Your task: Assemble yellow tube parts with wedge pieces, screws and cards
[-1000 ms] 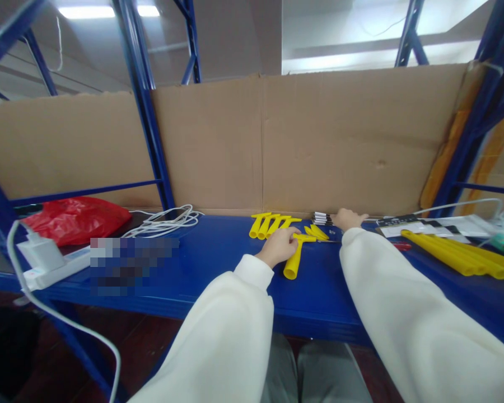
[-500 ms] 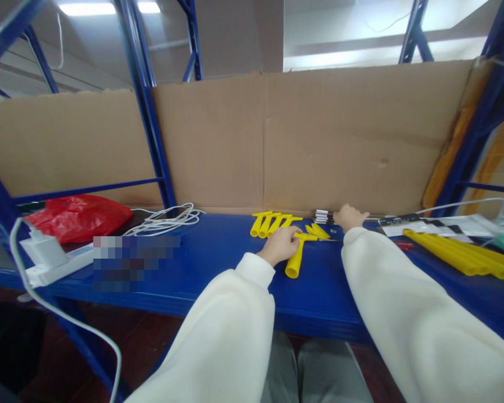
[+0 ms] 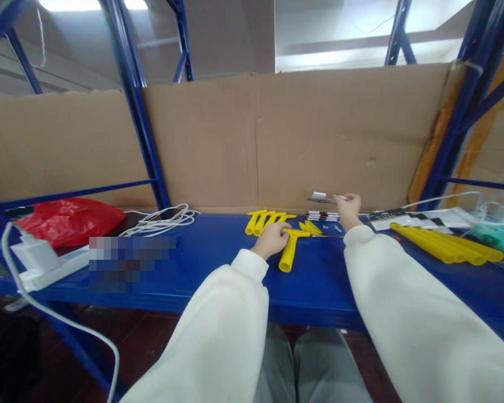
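Note:
My left hand is closed on the left end of the crosspiece of a yellow T-shaped piece, whose open tube end points toward me. Above the back of the blue shelf, my right hand pinches a thin strip, dark and white, that sticks out to the left. Below the strip lies a stack of similar black-and-white strips. Small yellow pieces rest between my hands, with small clear bits to their right. Several more yellow T-shaped pieces stand in a row behind my left hand.
Long yellow tubes lie on the right of the blue shelf, near a green packet. At the left are a red bag, a coiled white cable and a power strip. Cardboard lines the back.
My right hand has risen from the back of the shelf with a strip now in its fingers. My left hand stays on the yellow piece. The whole view has shifted slightly.

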A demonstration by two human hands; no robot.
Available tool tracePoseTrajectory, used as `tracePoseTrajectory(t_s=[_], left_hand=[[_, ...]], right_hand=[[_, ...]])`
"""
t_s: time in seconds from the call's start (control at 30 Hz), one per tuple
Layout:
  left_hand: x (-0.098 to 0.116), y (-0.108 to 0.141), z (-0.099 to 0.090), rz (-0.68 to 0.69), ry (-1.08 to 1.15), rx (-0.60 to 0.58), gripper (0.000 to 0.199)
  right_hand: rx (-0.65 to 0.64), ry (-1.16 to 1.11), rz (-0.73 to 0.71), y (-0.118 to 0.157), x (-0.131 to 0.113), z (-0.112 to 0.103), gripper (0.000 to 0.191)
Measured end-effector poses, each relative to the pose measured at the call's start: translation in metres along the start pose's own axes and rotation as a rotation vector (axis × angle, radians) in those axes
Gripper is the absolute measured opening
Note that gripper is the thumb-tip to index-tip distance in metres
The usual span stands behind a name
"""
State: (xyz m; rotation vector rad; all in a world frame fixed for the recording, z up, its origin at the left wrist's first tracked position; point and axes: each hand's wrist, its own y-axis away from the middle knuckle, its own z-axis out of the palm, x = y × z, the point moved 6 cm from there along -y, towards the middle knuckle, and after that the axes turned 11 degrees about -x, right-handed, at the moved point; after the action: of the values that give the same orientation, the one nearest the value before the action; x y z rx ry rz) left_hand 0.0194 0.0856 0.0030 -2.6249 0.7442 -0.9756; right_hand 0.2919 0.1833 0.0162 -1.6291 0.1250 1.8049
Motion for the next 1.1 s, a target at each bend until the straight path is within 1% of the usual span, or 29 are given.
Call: tracePoseTrajectory(t_s=[0.07,0.17,0.3,0.37,0.47,0.53,0.6,0.67,0.7,0.73,0.8,0.9,0.93,1.0,1.1], left_hand=[[-0.002,-0.001,-0.002,-0.003,0.032,0.020,0.031],[-0.002,-0.002,-0.003,-0.003,0.032,0.014,0.026],[0.000,-0.002,-0.004,-0.035,-0.047,-0.038,0.019],[0.001,-0.001,-0.003,-0.069,-0.091,-0.071,0.016],[0.002,0.002,-0.005,-0.135,-0.141,-0.098,0.021],[0.003,0.005,-0.003,-0.171,-0.179,-0.161,0.029],[0.004,0.007,0.003,-0.194,-0.216,-0.296,0.037],[0.005,0.009,0.009,-0.200,-0.227,-0.411,0.038],[0.005,0.009,0.010,-0.199,-0.224,-0.437,0.036],[0.005,0.009,0.011,-0.198,-0.217,-0.441,0.033],[0.004,0.008,0.012,-0.201,-0.190,-0.410,0.028],[0.003,0.007,0.010,-0.225,-0.084,-0.291,0.028],[0.003,0.007,0.009,-0.241,-0.012,-0.242,0.028],[0.002,0.007,0.009,-0.295,0.188,-0.183,0.024],[-0.001,0.007,0.011,-0.379,0.502,-0.139,0.008]], right_hand=[[0.006,-0.155,0.067,0.008,0.001,-0.003,0.044],[-0.039,-0.283,0.139,0.020,0.000,-0.010,0.039],[-0.093,-0.347,0.238,0.034,-0.003,-0.020,0.026],[-0.097,-0.363,0.265,0.040,-0.005,-0.021,0.025],[-0.134,-0.362,0.260,0.046,-0.009,-0.017,0.027],[-0.153,-0.357,0.246,0.048,-0.010,-0.014,0.029],[-0.162,-0.351,0.229,0.048,-0.008,-0.012,0.030],[-0.180,-0.345,0.208,0.048,-0.007,-0.010,0.029],[-0.193,-0.346,0.197,0.048,-0.007,-0.008,0.029],[-0.207,-0.351,0.189,0.048,-0.007,-0.007,0.028],[-0.225,-0.361,0.188,0.050,-0.008,-0.005,0.025],[-0.242,-0.350,0.194,0.055,-0.011,-0.004,0.023],[-0.246,-0.345,0.196,0.056,-0.012,-0.004,0.023],[-0.251,-0.340,0.195,0.058,-0.014,-0.005,0.024],[-0.263,-0.340,0.195,0.061,-0.017,-0.005,0.025]])
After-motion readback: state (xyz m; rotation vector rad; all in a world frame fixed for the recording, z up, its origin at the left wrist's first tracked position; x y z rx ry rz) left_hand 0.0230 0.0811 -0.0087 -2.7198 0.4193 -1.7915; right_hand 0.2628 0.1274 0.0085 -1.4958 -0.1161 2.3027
